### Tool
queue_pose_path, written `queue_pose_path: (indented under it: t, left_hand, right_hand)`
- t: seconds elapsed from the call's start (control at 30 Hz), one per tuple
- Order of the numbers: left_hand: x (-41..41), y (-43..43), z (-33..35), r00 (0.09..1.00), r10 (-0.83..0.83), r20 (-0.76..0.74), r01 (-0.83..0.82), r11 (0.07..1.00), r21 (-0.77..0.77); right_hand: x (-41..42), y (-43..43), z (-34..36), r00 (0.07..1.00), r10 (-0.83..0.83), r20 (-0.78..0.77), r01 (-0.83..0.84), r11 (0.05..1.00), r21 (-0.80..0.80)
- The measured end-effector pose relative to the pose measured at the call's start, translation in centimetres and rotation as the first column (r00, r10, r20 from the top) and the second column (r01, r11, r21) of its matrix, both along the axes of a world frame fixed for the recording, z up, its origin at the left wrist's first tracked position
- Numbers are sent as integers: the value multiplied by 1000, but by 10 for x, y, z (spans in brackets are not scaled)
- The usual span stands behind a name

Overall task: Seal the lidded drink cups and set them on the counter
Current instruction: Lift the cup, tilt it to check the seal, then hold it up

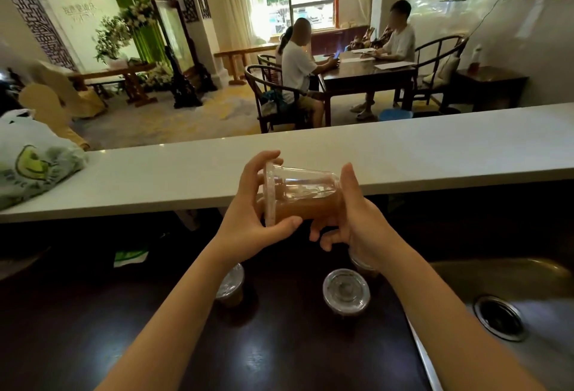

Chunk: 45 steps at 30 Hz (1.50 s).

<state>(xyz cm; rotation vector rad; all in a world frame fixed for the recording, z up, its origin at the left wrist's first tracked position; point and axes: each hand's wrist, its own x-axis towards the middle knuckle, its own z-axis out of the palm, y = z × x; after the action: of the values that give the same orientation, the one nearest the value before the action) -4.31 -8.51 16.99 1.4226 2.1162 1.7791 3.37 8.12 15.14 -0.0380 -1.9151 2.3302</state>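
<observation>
Your best free room is the white counter [403, 154]: its top lies bare from just behind the hands out to the right edge. At its left end a plastic bag [34, 160] blocks the surface. On the dark worktop [279, 344] below, three lidded cups stand under your forearms: one [231, 285] left, one [346, 292] middle, one [362, 261] half-hidden. The sink [512, 297] opens to your right.

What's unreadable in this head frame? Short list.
- Third lidded cup, head view: mostly hidden behind the right hand.
- Held cup lid seal: rim covered by left hand fingers.
- Left cup: partly behind left forearm.
- Sink: cut off by right edge.
</observation>
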Motion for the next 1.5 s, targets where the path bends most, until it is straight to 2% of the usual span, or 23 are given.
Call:
queue_pose_path:
  t: [0.07, 0.13, 0.27, 0.33, 0.4, 0.5, 0.57, 0.7, 0.8, 0.87, 0.97, 1.03, 1.13, 1.17, 1.23, 1.3, 1.33, 1.43, 1.5]
  left_hand:
    - [-3, 1, -5, 999, -1, -55, 0, 1000, -24]
    - [-6, 0, -10, 999, -11, -38, 8, 997, -76]
    - [-11, -7, -19, 979, -2, 206, 31, 990, -135]
    - [-12, -9, -20, 913, -27, 407, 81, 990, -115]
    - [-15, -10, -21, 791, -158, 591, 205, 979, -12]
    - [-17, -9, -18, 666, -255, 701, 278, 957, 84]
    - [-18, -5, -15, 655, -205, 727, 245, 968, 52]
    - [-16, 3, -14, 768, -43, 638, 107, 992, -62]
    - [-10, 5, -15, 888, 88, 452, -41, 993, -112]
    - [-7, 6, -12, 953, 169, 252, -133, 979, -152]
    - [-3, 7, -7, 989, 142, -42, -147, 979, -139]
    - [-4, 8, -4, 989, 100, -107, -111, 989, -101]
    - [-10, 7, -2, 993, 51, -106, -63, 992, -113]
    - [-12, 6, -1, 998, 34, -59, -42, 991, -128]
    - [-13, 5, 1, 989, 2, 151, 18, 991, -133]
    - [-15, 6, 3, 913, -47, 405, 92, 991, -93]
    - [-17, 5, 3, 873, -69, 483, 125, 989, -85]
    - [-20, 4, 4, 789, -142, 598, 214, 976, -51]
    - [-21, 5, 4, 744, -161, 648, 212, 977, 0]
  right_hand:
    - [-4, -1, 2, 998, -40, 38, 37, 996, 81]
    - [-7, -4, 1, 995, -81, 57, 74, 991, 107]
    - [-6, -11, -6, 986, -169, -4, 169, 980, 108]
    - [-3, -11, -11, 985, -162, -63, 170, 973, 154]
    - [2, -9, -14, 983, -120, -137, 151, 959, 239]
    - [7, -4, -11, 976, -53, -212, 121, 939, 322]
    - [6, -1, -9, 972, -10, -236, 93, 935, 344]
    - [2, 5, -7, 983, 40, -177, 27, 933, 359]
    - [-2, 8, -5, 999, -30, -16, 33, 963, 268]
    - [-6, 7, -4, 997, -33, 75, 17, 978, 208]
    - [-10, 2, 3, 994, 2, 110, -17, 990, 139]
    - [-12, 1, 7, 997, -29, 73, 22, 996, 84]
    - [-12, -1, 9, 997, -80, -9, 80, 996, 39]
    - [-12, -2, 9, 995, -91, -40, 93, 995, 41]
    - [-11, -1, 8, 989, -108, -105, 118, 989, 88]
    - [-8, 0, 8, 982, -112, -155, 142, 971, 194]
    - [-8, 0, 9, 979, -107, -175, 147, 961, 235]
    - [-7, 1, 9, 969, -74, -237, 141, 950, 278]
    - [-6, 1, 10, 956, -47, -291, 151, 927, 344]
